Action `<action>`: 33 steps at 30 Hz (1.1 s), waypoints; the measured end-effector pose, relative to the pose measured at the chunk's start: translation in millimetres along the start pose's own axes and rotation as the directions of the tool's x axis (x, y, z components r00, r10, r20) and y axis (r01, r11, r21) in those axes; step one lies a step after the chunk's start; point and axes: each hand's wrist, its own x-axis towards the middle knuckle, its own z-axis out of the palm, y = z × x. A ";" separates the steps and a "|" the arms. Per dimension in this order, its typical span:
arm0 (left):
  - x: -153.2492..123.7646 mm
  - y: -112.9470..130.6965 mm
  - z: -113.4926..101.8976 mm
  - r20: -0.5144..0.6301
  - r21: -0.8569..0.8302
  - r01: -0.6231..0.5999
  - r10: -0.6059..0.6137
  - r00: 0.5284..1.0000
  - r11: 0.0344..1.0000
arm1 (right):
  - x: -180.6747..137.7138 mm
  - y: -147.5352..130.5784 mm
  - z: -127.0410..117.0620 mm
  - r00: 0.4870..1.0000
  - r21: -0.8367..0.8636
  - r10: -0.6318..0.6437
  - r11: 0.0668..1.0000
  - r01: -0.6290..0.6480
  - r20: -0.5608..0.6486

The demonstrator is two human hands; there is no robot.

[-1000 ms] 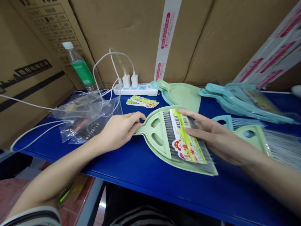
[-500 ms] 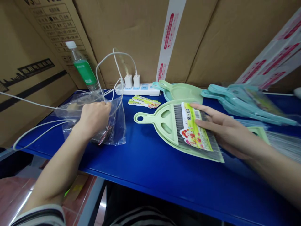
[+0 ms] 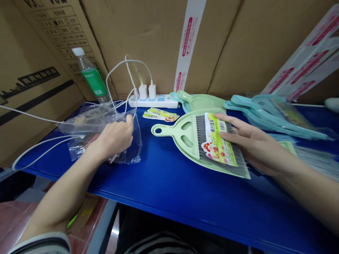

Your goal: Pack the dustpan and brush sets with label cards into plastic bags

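A pale green dustpan (image 3: 178,135) with a matching brush (image 3: 201,128) nested on it is held over the middle of the blue table (image 3: 148,187). My right hand (image 3: 254,146) grips its wide right end, thumb and fingers pressing a yellow-and-white label card (image 3: 221,143) against the grey bristles. The dustpan's looped handle points left. On the left, my left hand (image 3: 115,139) is closed above a clear plastic bag (image 3: 79,120). Its fingertips are turned away, and what they pinch cannot be made out. Something dark red partly shows inside the bag beneath the wrist.
More label cards (image 3: 161,114) lie near a white power strip (image 3: 164,102) with chargers and cables. Green and blue dustpans (image 3: 208,103) lie behind; a stack of blue dustpans (image 3: 265,109) and clear bristles (image 3: 317,160) are at right. A bottle (image 3: 94,81) stands by cardboard boxes.
My left hand has moved right and slightly down over the plastic bag, uncovering more of the dark red item. My right hand keeps its grip on the dustpan set, nearly still.
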 end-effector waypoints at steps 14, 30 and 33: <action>1.9 14.0 4.3 -0.076 -0.683 -0.301 0.345 0.936 0.666 | -14.0 -18.9 -9.9 1.000 -0.085 -0.032 0.996 0.031 -0.002; 3.8 9.6 0.6 -0.053 -0.734 -0.170 0.194 0.980 0.657 | -9.2 5.9 2.4 0.998 0.020 -0.007 1.000 0.006 0.056; 4.1 10.3 1.2 -0.052 -0.742 -0.170 0.196 0.979 0.648 | -9.0 8.2 2.4 0.998 0.012 -0.025 1.000 0.024 0.051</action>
